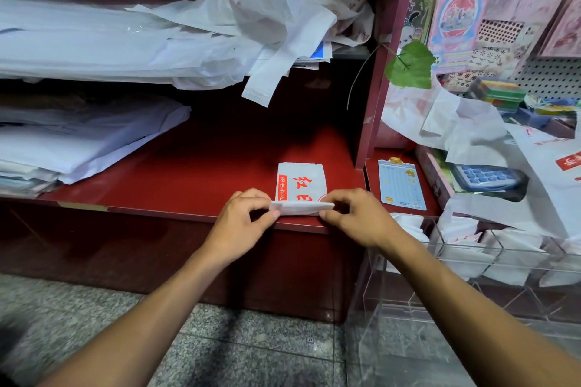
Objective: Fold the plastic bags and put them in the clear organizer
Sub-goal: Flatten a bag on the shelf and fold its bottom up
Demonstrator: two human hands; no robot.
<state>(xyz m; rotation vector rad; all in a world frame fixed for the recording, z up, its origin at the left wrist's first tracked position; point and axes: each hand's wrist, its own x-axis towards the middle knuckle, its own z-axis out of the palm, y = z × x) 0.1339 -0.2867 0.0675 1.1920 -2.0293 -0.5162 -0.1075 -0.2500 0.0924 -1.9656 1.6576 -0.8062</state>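
Observation:
A white plastic bag with red print [300,184] lies as a narrow folded strip on the red shelf [188,179], near its front edge. My left hand [242,223] pinches the strip's near left corner and my right hand [355,217] pinches its near right corner; the near end is lifted and rolled over. The clear organizer [471,264] stands at the lower right, with several folded white bags in its compartments. A heap of loose white bags [283,16] sits on the upper shelf.
Flat stacks of white bags [78,135] fill the left of both shelves. A red upright post [374,104] divides the shelf from a counter holding a blue card [401,185], a calculator [484,177] and more bags. Granite floor lies below.

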